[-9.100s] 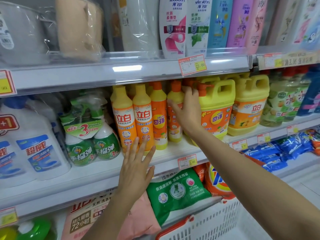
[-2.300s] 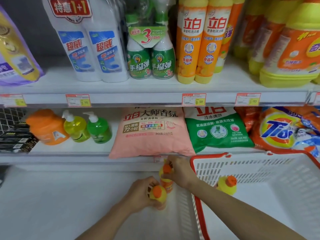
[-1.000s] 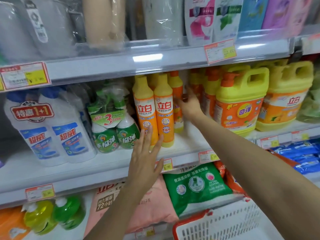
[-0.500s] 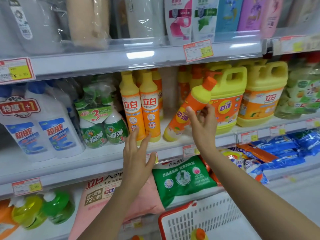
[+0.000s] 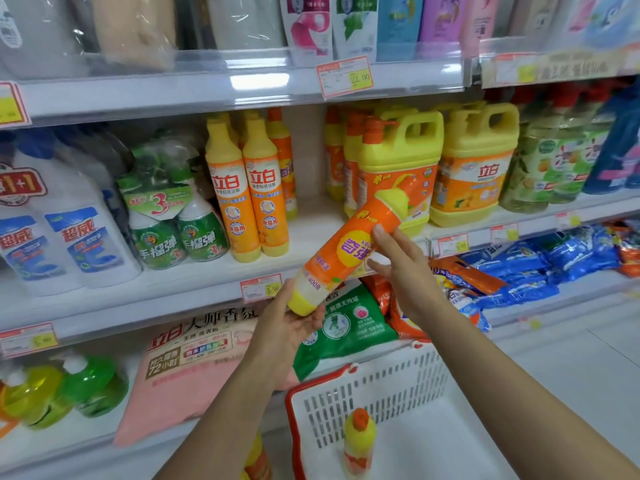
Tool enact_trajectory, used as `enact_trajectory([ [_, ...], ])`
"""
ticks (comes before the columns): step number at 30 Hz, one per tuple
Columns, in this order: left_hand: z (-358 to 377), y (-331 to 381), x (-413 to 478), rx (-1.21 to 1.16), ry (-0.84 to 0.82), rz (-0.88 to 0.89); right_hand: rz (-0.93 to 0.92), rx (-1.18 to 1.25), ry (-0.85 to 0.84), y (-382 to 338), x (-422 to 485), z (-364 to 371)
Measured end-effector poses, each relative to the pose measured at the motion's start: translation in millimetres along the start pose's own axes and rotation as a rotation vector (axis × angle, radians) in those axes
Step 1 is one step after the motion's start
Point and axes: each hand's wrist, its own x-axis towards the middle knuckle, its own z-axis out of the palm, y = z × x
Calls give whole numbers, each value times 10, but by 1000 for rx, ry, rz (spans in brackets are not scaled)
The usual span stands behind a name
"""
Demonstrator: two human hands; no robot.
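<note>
An orange and yellow dish-soap bottle point(image 5: 349, 247) is tilted in front of the middle shelf, cap up to the right. My right hand point(image 5: 398, 268) grips its middle from the right side. My left hand point(image 5: 294, 320) cups its yellow bottom end from below. A white basket with a red rim point(image 5: 391, 382) stands below, with one like bottle point(image 5: 360, 441) upright inside. Another like bottle point(image 5: 258, 459) stands just outside the basket's left wall, partly hidden by my left arm.
The middle shelf point(image 5: 311, 223) carries two tall orange bottles point(image 5: 249, 192), green spray bottles point(image 5: 180, 223), white cleaner bottles point(image 5: 69, 230) and yellow jugs point(image 5: 401, 168). A pink bag point(image 5: 194, 368) and a green bag point(image 5: 346, 327) lie on the lower shelf behind the basket.
My right hand has brought the bottle down and away from the shelf. My left hand has risen from the shelf edge and now holds the bottle's bottom end.
</note>
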Motion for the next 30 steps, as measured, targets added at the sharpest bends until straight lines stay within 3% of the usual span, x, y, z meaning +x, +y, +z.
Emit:
enact_trajectory([
  [4,-247,-72,-97,118,-21,180,87,57,104,18,-50,-227],
  [7,-363,-125,-159,201,-92,207,118,130,107,105,-104,-318],
  [10,-366,-143,-179,217,-92,145,115,232,41,118,-124,-356],
  [14,-324,-147,-203,98,-78,-89,42,209,-45,114,-156,-348],
  [19,-355,-107,-231,217,27,-43,87,212,-105,95,-165,-318],
  [23,-498,-67,-247,334,164,-104,115,136,-89,58,-173,-228],
  [30,-930,-66,-330,506,126,-148,-11,-124,-155,136,-271,129],
])
